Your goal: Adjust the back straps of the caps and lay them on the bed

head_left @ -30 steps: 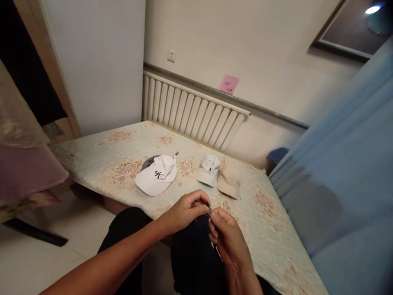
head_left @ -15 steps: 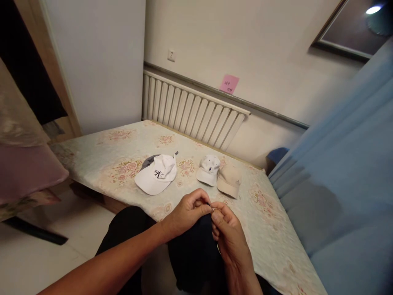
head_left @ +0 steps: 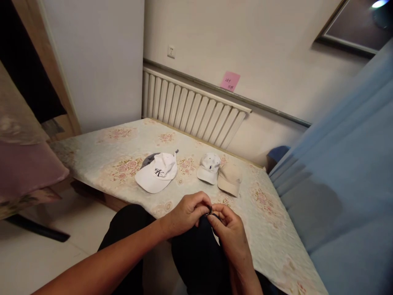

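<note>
Dark fabric (head_left: 201,235) hangs from the fingertips over the person's lap, just short of the near edge of the bed (head_left: 101,157). At its top sits a small clasp (head_left: 210,211), which gives a faint glint but is too small to make out in detail. Left hand (head_left: 187,213): closed, with thumb and forefinger pinched on the clasp from the left side. Right hand (head_left: 230,233): closed, fingertips pinched on the same clasp from the right and slightly below. Both hands touch the clasp and neither is the nearer; it lies between the two sets of fingertips, straight ahead of the body. Long axis of the fabric: from the pinch downward and back toward the person, so its free end points at the lap. The clasp's own axis cannot be told, though it looks to lie roughly across, from hand to hand. On the bed beyond the hands, well apart from them, are a white cap (head_left: 158,175) with a black logo lying on a grey cap (head_left: 148,159), and to the right a small white cap (head_left: 209,168) touching a beige cap (head_left: 229,181). All brims face roughly toward the person. Behind them are a radiator (head_left: 190,108) and a pink note (head_left: 230,80) on the wall, with a blue curtain (head_left: 344,172) at right.
</note>
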Tool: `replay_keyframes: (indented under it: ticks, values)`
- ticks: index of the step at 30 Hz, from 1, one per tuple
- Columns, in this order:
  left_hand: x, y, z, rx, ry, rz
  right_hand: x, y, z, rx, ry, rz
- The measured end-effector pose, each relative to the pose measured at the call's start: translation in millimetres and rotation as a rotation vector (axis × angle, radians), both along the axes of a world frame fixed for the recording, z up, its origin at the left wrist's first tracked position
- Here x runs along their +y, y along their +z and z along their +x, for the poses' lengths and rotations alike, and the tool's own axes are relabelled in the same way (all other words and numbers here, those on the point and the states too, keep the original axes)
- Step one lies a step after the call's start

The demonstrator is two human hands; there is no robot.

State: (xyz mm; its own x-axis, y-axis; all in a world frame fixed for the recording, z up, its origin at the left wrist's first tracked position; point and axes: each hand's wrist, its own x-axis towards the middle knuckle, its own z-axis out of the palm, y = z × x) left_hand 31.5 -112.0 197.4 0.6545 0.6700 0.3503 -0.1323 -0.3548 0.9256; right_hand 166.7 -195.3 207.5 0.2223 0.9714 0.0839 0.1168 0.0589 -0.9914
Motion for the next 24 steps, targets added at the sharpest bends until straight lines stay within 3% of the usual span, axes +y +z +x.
replay_keyframes:
  ticks: [4,12,20,24]
  values:
    - [-1,-0.6,0,0.021,0.051,0.091,0,2.8,2,-0.070,0.004,0.007]
    - [1,-0.9,0,-0.040,0.087,-0.013,-3,3.7,10,-0.081,-0.002,-0.003]
    - [9,-2.4,-2,-0.019,-0.193,-0.305,-2,-3.7,25,0.001,0.027,0.002]
    - [11,-1.3,-6,0.029,-0.244,-0.297,-3,-1.5,29,-0.099,0.063,0.009]
